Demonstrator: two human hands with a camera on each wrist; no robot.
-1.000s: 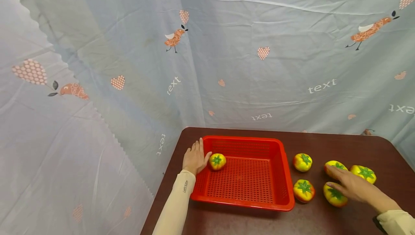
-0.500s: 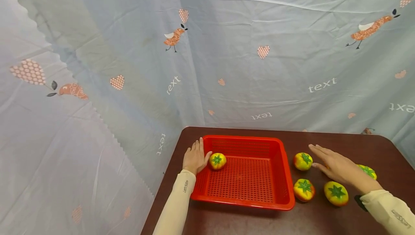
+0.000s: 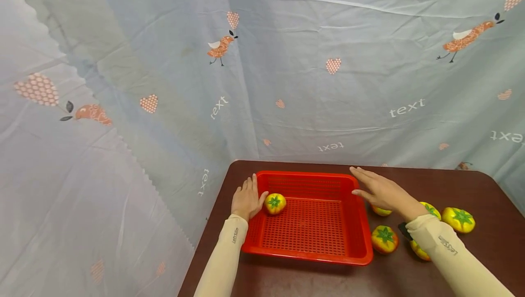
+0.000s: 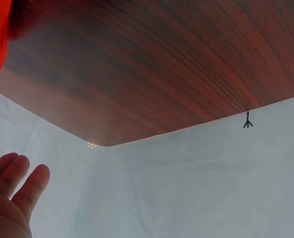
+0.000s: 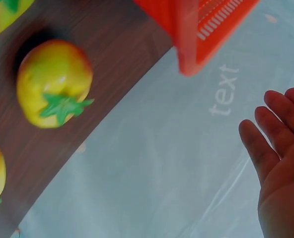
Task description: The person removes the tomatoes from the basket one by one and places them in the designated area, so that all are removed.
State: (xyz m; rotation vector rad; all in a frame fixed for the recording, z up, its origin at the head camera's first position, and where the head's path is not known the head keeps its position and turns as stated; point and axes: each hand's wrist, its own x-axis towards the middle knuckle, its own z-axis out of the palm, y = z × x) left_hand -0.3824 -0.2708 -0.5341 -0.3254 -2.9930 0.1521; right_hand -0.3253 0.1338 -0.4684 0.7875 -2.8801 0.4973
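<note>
A red plastic basket [image 3: 305,258] with perforated walls stands on the table, and one yellow-red tomato-like fruit [image 3: 275,204] with a green star-shaped calyx lies inside at its left. My left hand [image 3: 246,200] lies along the basket's left rim with straight fingers. At the opposite, right rim is my right hand [image 3: 384,192], its fingers extended and nothing seen in its grasp. Whether it touches the rim I cannot tell. The right wrist view shows its open palm [image 5: 286,183] near the basket corner [image 5: 187,54]. My right hand and forearm partly cover several similar fruits.
Right of the basket lie more such fruits, among them one near its front right corner [image 3: 384,239] and one farther right [image 3: 458,220]. The dark brown table [image 3: 320,281] has rounded back corners. A pale blue printed curtain [image 3: 295,105] hangs behind and to the left.
My right hand has moved left from above the right-hand fruits, past the nearer ones, to the basket's right rim. My left hand, the basket and the fruits have stayed put.
</note>
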